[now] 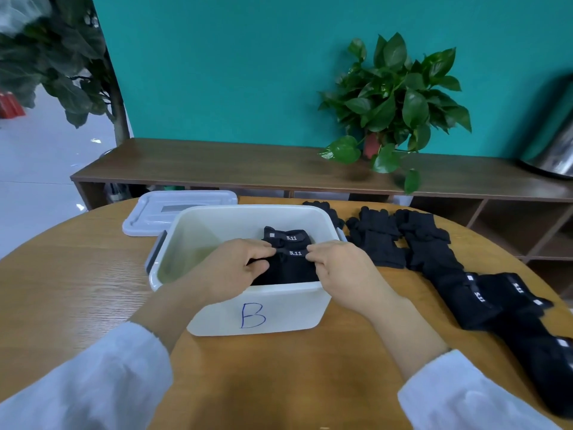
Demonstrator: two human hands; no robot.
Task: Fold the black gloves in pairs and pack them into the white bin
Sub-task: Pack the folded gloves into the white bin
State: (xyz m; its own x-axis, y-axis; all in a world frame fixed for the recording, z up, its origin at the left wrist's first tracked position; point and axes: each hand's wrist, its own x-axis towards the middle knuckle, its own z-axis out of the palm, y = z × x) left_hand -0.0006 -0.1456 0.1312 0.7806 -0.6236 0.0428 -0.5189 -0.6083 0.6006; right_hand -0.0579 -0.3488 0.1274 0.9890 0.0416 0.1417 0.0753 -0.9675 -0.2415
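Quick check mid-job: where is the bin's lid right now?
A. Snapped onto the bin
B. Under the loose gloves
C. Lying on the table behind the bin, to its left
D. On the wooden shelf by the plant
C: the lid lies flat on the table behind the open bin, off to its left.

Left hand [231, 268]: fingers curled, pinching, forearm angled inward.
Right hand [344, 268]: fingers curled, pinching, mirrored opposite.
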